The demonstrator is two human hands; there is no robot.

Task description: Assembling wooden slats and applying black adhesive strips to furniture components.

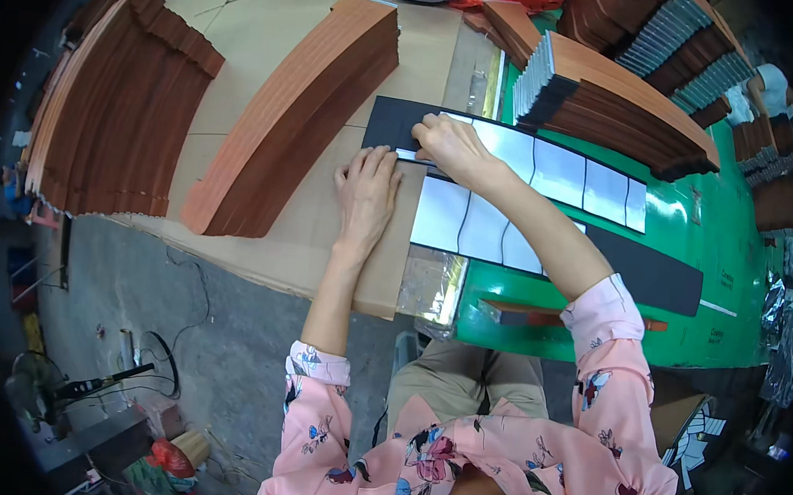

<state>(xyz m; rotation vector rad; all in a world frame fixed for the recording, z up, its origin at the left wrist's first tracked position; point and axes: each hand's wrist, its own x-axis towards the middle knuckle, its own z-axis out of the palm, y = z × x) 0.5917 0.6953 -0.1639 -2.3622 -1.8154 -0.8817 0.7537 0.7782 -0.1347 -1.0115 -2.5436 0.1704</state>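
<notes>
A long black panel (390, 123), with a row of shiny white rectangles (560, 174) along it, lies across the cardboard and the green tabletop. My right hand (453, 147) is bent over its left part, fingers curled in a pinch; whatever they grip is hidden. Beside it, my left hand (366, 191) rests on the cardboard with its fingers stretched to the panel's near edge. A narrow white strip (406, 155) shows between both hands' fingertips. Nearer to me, under my right forearm, lies a second black panel (649, 272) with similar white rectangles.
Curved brown wood-look pieces are stacked at the left (118, 122), in the middle (295, 119) and at the right (619, 102). Brown cardboard (233, 20) covers the left of the table, beside the green surface (522, 341). A floor fan (38, 389) stands at lower left.
</notes>
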